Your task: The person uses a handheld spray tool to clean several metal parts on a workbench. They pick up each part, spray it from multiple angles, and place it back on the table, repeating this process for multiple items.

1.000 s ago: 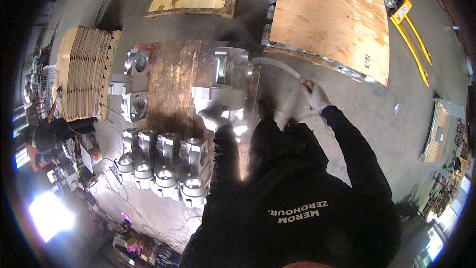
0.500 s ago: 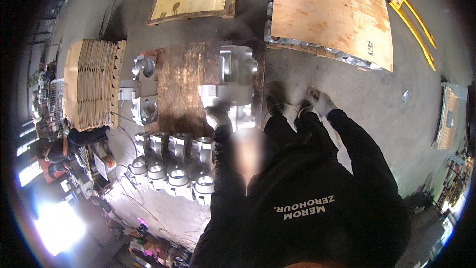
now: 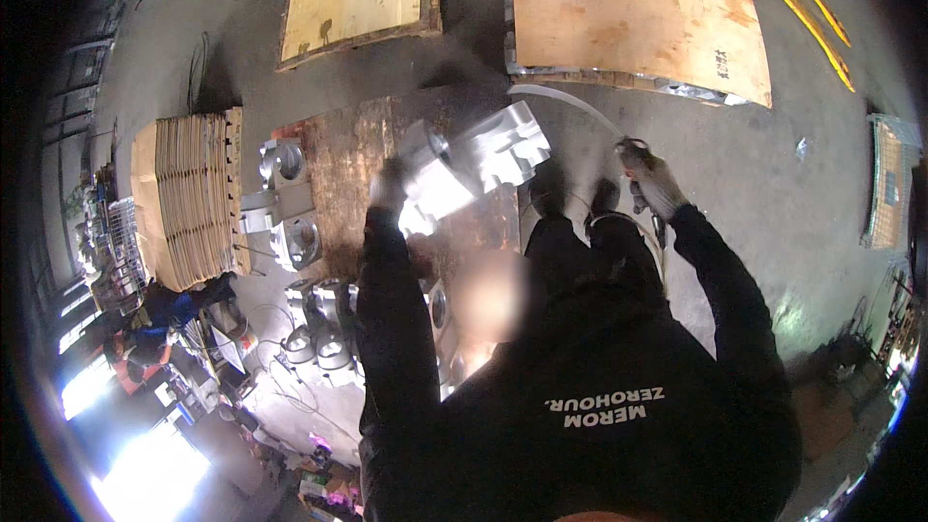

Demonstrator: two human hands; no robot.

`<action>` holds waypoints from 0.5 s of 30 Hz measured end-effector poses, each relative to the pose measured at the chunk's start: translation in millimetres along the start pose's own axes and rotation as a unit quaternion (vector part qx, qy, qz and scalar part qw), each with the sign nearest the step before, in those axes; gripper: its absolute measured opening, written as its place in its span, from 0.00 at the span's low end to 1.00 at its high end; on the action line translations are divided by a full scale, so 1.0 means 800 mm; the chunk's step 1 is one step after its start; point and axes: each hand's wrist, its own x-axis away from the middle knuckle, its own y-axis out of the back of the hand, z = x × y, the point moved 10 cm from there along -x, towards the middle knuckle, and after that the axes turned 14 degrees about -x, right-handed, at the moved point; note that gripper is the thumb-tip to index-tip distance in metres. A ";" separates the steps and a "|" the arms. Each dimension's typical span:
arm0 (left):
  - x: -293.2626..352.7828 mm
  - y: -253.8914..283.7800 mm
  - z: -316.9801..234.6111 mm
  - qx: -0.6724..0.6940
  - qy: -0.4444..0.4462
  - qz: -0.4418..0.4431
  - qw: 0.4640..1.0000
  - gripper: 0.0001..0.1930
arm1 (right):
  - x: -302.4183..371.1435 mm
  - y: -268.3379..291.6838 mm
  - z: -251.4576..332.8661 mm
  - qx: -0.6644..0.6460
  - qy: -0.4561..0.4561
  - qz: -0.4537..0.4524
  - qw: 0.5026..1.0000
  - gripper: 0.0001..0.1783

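Left hand [image 3: 388, 186], blurred, at the near-left end of a silver casting [image 3: 505, 147] lying askew on a worn wooden bench [image 3: 348, 150]. Right hand [image 3: 659, 188] grips a dark tool [image 3: 634, 151]; its pale curved tube [image 3: 578, 102] arcs toward the casting, tip near the far end. More castings [image 3: 293, 242] along the bench's left side. Beyond: cardboard stack [image 3: 188, 198], two plywood-topped pallets [image 3: 628, 19], yellow pallet jack [image 3: 805, 21].

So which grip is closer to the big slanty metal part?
Left. The left grip is at the metal part's left end, though blur hides its exact hold. The right grip is off to the right, apart from it.
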 end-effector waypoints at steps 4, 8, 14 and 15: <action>-0.026 0.048 0.017 -0.012 0.006 -0.029 0.999 0.19 | -0.003 -0.101 0.050 0.128 0.128 0.156 0.971 0.23; 0.010 0.106 -0.021 0.058 0.187 -0.094 0.976 0.33 | -0.031 -0.070 0.008 -0.012 -0.055 0.092 0.994 0.22; 0.028 0.145 -0.126 -0.177 0.160 0.069 0.969 0.57 | -0.042 -0.093 -0.024 -0.076 -0.042 0.151 0.985 0.19; 0.027 0.141 -0.123 -0.190 0.166 0.073 0.965 0.59 | -0.036 -0.095 -0.019 -0.072 -0.084 0.138 0.984 0.19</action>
